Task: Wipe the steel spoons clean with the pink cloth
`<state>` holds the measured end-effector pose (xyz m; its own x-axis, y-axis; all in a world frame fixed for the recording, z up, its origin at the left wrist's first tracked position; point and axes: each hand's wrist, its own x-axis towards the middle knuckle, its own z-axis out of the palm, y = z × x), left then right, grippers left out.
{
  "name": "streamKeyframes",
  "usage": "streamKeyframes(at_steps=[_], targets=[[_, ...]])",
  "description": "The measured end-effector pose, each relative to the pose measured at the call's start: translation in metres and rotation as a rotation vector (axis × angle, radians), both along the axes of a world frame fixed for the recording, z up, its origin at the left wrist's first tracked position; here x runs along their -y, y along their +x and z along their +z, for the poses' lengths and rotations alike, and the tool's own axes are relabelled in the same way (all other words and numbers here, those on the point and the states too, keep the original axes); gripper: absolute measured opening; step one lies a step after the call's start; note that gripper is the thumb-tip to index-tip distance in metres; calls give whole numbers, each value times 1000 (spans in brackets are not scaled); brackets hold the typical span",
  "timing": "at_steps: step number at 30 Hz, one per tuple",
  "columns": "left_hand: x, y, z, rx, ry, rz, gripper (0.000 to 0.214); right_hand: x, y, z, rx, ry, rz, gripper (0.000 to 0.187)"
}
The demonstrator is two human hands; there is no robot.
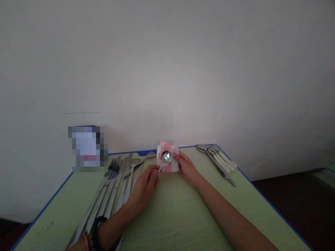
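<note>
Shiny silver metal spoon with a round bowl point(166, 157): just ahead of the left grip point(148, 181), apparently raised above the pale green, blue-edged surface point(183, 212). Left grip closed around the spoon's thin handle, handle end hidden by the fingers. Right grip point(187, 169) pinching a pink-and-white soft cloth point(172, 168), thumb in front near the bowl's rim, other fingers mostly hidden behind. Cloth spread behind the bowl, seemingly in contact; pressure not readable.

Step in hand, as judged: wiping of the bowl, cloth opened out to receive it. Called for next, as judged: folding the cloth over the bowl with the right grip, while keeping the handle steady in the left.

Left of the left grip: long, flat silver metal utensils point(113, 171), roughly side by side, near a long-handled silver metal spoon with a broad bowl point(135, 161). Right of the right grip, well apart: cream-handled metal forks point(222, 161) beside a dull silver metal spoon point(201, 147).
</note>
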<state>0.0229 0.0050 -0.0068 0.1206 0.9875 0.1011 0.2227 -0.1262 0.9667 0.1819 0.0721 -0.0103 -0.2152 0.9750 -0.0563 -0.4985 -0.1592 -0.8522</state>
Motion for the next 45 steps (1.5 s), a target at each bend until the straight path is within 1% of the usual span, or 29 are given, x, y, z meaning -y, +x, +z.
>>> streamKeyframes(at_steps=[3,5,8,11,14,16,20,24,27,31,37,40,42,45], targets=[[0,2,-3,170,21,43,22,-1,-1,-2,-4,52,-13,35],[0,2,-3,202,48,24,21,0,0,-2,-3,53,-7,34],[-1,2,-4,70,49,-22,21,1,3,2,-14,1,60,30],[-3,0,-4,-41,3,-4,23,2,8,7,-54,-53,173,27],[-3,0,-4,-68,-22,26,21,2,13,10,-74,-60,245,20],[-3,0,-2,-72,-22,44,20,1,15,9,-79,-48,254,17],[-2,1,-1,-45,3,83,20,-1,16,3,-92,-9,240,21],[-3,0,0,14,-2,121,22,1,14,2,-41,49,216,19],[-3,0,2,-7,-16,112,23,5,14,3,-9,69,253,16],[-1,0,4,-47,-35,75,23,7,13,1,23,72,313,23],[1,0,1,-131,-30,25,22,5,5,-5,144,157,231,18],[0,0,-2,-173,6,-6,22,6,2,-3,162,143,186,18],[0,0,-3,-205,34,-17,23,5,1,-2,119,103,115,19],[-1,-1,-3,-293,79,-85,19,0,1,-5,0,54,-68,20]])
